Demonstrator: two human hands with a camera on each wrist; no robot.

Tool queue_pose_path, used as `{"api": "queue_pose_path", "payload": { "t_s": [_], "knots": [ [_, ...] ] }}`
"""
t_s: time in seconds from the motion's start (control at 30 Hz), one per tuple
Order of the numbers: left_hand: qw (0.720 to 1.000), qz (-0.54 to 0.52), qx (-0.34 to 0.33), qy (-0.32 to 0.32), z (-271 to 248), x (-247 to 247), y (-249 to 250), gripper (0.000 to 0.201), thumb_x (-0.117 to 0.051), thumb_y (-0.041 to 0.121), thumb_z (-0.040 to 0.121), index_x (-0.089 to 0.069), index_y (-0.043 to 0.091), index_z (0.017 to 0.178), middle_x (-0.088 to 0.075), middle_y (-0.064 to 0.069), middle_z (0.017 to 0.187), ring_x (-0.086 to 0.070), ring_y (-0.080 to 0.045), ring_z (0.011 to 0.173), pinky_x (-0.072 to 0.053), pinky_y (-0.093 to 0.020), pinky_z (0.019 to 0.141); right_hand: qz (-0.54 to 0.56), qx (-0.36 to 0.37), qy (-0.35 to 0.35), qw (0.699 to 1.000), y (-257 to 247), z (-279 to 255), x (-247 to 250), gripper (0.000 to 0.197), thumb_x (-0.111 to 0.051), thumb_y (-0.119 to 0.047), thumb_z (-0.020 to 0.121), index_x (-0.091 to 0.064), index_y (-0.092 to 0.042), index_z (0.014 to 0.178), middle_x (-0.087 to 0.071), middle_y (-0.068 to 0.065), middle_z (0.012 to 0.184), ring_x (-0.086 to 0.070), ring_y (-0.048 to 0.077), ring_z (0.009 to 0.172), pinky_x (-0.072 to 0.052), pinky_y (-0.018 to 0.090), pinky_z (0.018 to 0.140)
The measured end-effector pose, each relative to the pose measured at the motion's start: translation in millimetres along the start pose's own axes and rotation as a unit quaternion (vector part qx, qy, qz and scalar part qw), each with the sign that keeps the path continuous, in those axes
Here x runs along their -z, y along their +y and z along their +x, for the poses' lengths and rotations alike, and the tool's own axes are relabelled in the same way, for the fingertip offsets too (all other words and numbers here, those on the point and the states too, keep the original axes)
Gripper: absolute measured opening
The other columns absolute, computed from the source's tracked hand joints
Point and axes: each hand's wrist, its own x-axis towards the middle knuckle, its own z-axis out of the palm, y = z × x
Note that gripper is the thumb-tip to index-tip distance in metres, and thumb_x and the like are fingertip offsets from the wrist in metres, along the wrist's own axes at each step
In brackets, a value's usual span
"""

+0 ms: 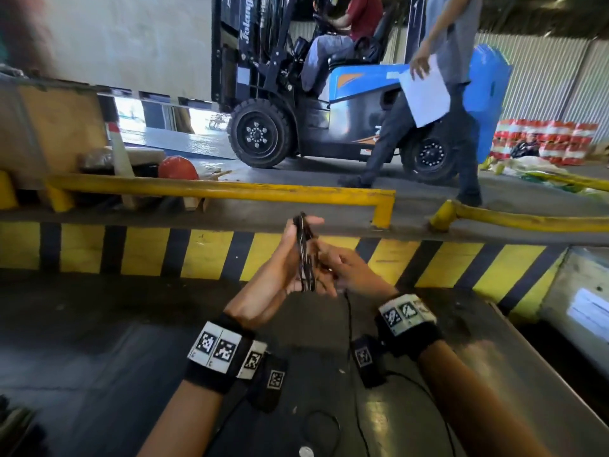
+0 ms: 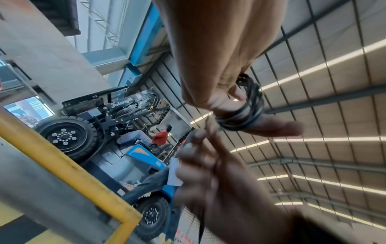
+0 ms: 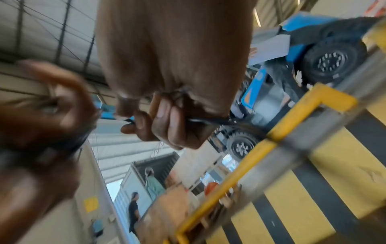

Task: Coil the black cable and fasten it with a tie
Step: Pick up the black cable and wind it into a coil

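Black cable (image 1: 304, 255), thin glossy loops, held by left hand (image 1: 280, 272).

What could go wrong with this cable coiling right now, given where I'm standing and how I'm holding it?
The coiled black cable sits looped loosely over the left hand, so loops may slip off before a tie goes on. The right hand pinches a loose strand, and pulling could tangle it. A forklift and a person walking are close beyond the yellow rail.

The cable (image 1: 304, 255) is black. The rail (image 1: 217, 190) is yellow. The curb (image 1: 197, 252) has yellow and black stripes. The forklift (image 1: 362, 103) is blue and black. The wristbands (image 1: 224, 354) are black with white checkered tags.
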Motion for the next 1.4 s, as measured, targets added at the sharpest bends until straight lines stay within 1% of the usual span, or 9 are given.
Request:
{"api": "queue_pose_path", "payload": {
  "t_s": [0.13, 0.3, 0.43, 0.53, 0.73, 0.9, 1.03, 1.2, 1.4],
  "knots": [
    [0.992, 0.064, -0.054, 0.091, 25.5, 21.2, 9.6, 0.047, -0.019, 0.048, 0.104, -0.033, 0.017, 0.136, -0.061, -0.022, 0.101, -0.071, -0.030, 0.059, -0.060, -0.037, 0.063, 0.026, -0.039, -0.035, 0.998, 33.8, -25.9, -42.0, 0.045, -0.033, -0.039, 0.108, -0.061, -0.015, 0.083, -0.038, 0.001, 0.060, -0.027, 0.014, 0.052, -0.023, 0.025, 0.050],
    [0.964, 0.174, -0.060, 0.193, 40.7, 58.0, 1.1, 0.037, -0.021, 0.044, 0.107, -0.039, 0.023, 0.131, -0.062, -0.019, 0.101, -0.073, -0.030, 0.060, -0.062, -0.034, 0.064, -0.013, -0.052, -0.126, 0.991, 4.6, -57.4, -44.2, 0.048, -0.034, -0.038, 0.108, -0.062, -0.014, 0.076, -0.043, 0.001, 0.058, -0.035, 0.015, 0.044, -0.030, 0.022, 0.042],
    [0.941, 0.299, -0.011, 0.159, 40.3, 70.4, -15.0, 0.034, -0.025, 0.052, 0.102, -0.044, 0.034, 0.124, -0.059, -0.017, 0.097, -0.071, -0.034, 0.061, -0.057, -0.047, 0.069, -0.148, -0.004, -0.116, 0.982, -49.3, -61.5, -15.2, 0.042, -0.048, -0.037, 0.102, -0.065, -0.005, 0.082, -0.052, -0.003, 0.056, -0.045, 0.016, 0.043, -0.039, 0.024, 0.043],
    [0.933, 0.346, 0.039, 0.091, 30.2, 53.0, -29.5, 0.030, -0.021, 0.043, 0.107, -0.042, 0.033, 0.127, -0.062, -0.021, 0.102, -0.071, -0.027, 0.061, -0.061, -0.040, 0.065, -0.275, 0.054, -0.072, 0.957, -88.4, -52.5, 8.8, 0.035, -0.053, -0.029, 0.103, -0.066, -0.004, 0.083, -0.052, -0.006, 0.056, -0.047, 0.002, 0.047, -0.037, 0.017, 0.049],
    [0.987, 0.141, 0.071, -0.026, 13.0, 6.5, -41.7, 0.044, -0.029, 0.053, 0.099, -0.043, 0.026, 0.131, -0.061, -0.020, 0.106, -0.067, -0.036, 0.069, -0.058, -0.035, 0.062, -0.399, 0.113, 0.019, 0.910, -101.9, 1.5, 49.7, 0.029, -0.060, -0.028, 0.100, -0.074, -0.007, 0.087, -0.061, 0.003, 0.069, -0.051, 0.000, 0.058, -0.032, 0.019, 0.057],
    [0.998, 0.041, 0.004, -0.050, 10.9, -2.1, -26.3, 0.047, -0.037, 0.055, 0.096, -0.043, 0.024, 0.131, -0.060, -0.024, 0.103, -0.068, -0.033, 0.060, -0.059, -0.042, 0.061, -0.210, 0.016, 0.020, 0.977, -36.0, 16.4, 45.7, 0.042, -0.056, -0.043, 0.099, -0.065, -0.004, 0.087, -0.051, 0.008, 0.063, -0.044, 0.020, 0.055, -0.034, 0.031, 0.051],
    [0.997, 0.037, -0.066, -0.006, 13.9, 0.7, -1.3, 0.048, -0.025, 0.044, 0.102, -0.036, 0.015, 0.139, -0.056, -0.027, 0.109, -0.068, -0.032, 0.065, -0.059, -0.041, 0.063, -0.098, -0.005, -0.014, 0.995, 28.6, -5.4, 6.7, 0.051, -0.054, -0.076, 0.082, -0.067, -0.028, 0.070, -0.051, 0.005, 0.060, -0.043, 0.014, 0.056, -0.036, 0.026, 0.057],
    [0.981, 0.145, -0.071, 0.107, 39.4, 36.1, 13.1, 0.042, -0.022, 0.044, 0.106, -0.038, 0.019, 0.135, -0.060, -0.022, 0.104, -0.071, -0.034, 0.063, -0.061, -0.043, 0.072, -0.064, -0.039, -0.091, 0.993, 43.4, -52.2, -42.5, 0.050, -0.033, -0.039, 0.107, -0.061, -0.018, 0.071, -0.042, -0.008, 0.056, -0.034, 0.006, 0.045, -0.030, 0.017, 0.048],
    [0.940, 0.312, 0.048, 0.133, 42.0, 70.2, -18.0, 0.031, -0.025, 0.043, 0.107, -0.044, 0.029, 0.126, -0.057, -0.020, 0.100, -0.066, -0.034, 0.060, -0.058, -0.055, 0.069, -0.221, 0.071, -0.060, 0.971, -42.3, -60.8, -11.7, 0.040, -0.046, -0.031, 0.105, -0.065, -0.012, 0.075, -0.053, -0.015, 0.056, -0.047, -0.001, 0.052, -0.034, 0.010, 0.055]
  ]
}}
